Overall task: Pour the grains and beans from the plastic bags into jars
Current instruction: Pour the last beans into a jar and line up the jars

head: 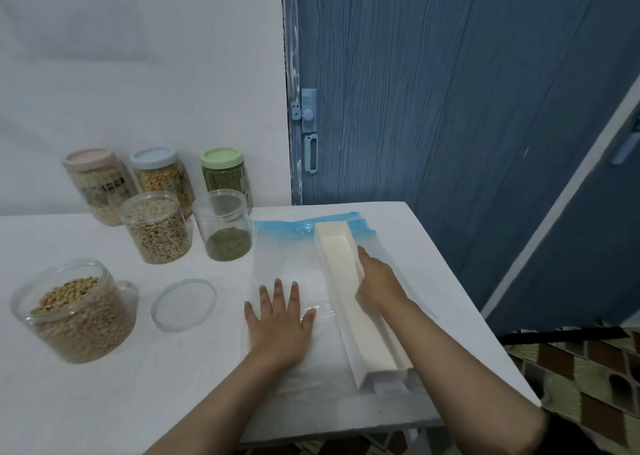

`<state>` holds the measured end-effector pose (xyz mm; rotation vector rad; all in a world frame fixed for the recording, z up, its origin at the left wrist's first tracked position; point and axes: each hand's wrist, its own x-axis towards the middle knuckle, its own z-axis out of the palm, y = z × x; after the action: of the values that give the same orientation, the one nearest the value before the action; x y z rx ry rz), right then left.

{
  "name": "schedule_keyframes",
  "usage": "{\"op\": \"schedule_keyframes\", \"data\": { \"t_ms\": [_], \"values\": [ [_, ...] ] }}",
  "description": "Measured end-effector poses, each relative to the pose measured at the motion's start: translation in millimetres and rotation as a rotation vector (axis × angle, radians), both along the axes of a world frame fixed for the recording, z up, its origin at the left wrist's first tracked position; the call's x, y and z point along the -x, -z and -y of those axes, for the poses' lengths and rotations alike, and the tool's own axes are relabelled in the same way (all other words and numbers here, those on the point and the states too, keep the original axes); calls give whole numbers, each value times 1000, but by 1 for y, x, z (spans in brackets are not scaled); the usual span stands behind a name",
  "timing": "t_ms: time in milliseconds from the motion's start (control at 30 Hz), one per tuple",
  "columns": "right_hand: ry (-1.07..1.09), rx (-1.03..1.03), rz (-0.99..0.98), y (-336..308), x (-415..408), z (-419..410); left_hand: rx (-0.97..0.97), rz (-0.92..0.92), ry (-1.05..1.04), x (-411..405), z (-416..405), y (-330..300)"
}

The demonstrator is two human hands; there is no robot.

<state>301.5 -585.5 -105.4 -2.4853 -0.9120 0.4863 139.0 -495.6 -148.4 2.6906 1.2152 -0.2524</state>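
Table (104,402), white, bore all items. Bags (287,246): clear, blue-zippered, seemingly empty, stacked flat at the table's 3 o'clock side, zippers fanned toward 12 o'clock; presumably laid aside once drained. Left hand (278,319): fingers straight and spread, palm pressed flat on the stack, gripping nothing; judged to be smoothing or pinning the plastic. Right hand (377,281): rested against the 3 o'clock flank of the box (349,281), fingers lying along its wall; whether they curled round the rim could not be told. Box: long, white, open-topped, lying lengthwise on the bags, 12 to 6 o'clock; probably serving as a weight or being positioned there. Soybean jar (76,316): open, nearly full, at 9 o'clock, its lid (183,305) lying flat just beside it at 3 o'clock, likely left off while filling went on. Pale-bean jar (156,227): open, full, toward 11 o'clock. Mung jar (223,226): open, about a quarter full, just left of the bags' far corner, handy for further pouring. Three capped jars stood against the wall behind: pink-capped jar (98,184), blue-capped jar (159,174), green-capped jar (225,170); judged finished. No filled bag was visible.
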Motion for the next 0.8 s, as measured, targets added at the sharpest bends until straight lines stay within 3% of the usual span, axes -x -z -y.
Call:
{"op": "schedule_keyframes", "data": {
  "t_ms": [133, 233, 333, 433, 567, 800],
  "values": [
    [1, 56, 45, -6, 0, 1, 110, 64, -6, 2, -5, -6],
    [11, 70, 163, -15, 5, 2, 295, 225, -64, 7, -16, -24],
    [9, -105, 126, -31, 21, 3, 364, 423, -101, 20, -27, -51],
    [9, -354, -46, -54, 50, -2, 276, 580, -118, 40, -33, -81],
    [-52, -493, -166, -77, 95, -20, 111, 702, -128, 82, -42, -112],
    [-234, -459, -204, -72, 165, -89, -120, 729, -178, 173, -97, -132]
  ]
}}
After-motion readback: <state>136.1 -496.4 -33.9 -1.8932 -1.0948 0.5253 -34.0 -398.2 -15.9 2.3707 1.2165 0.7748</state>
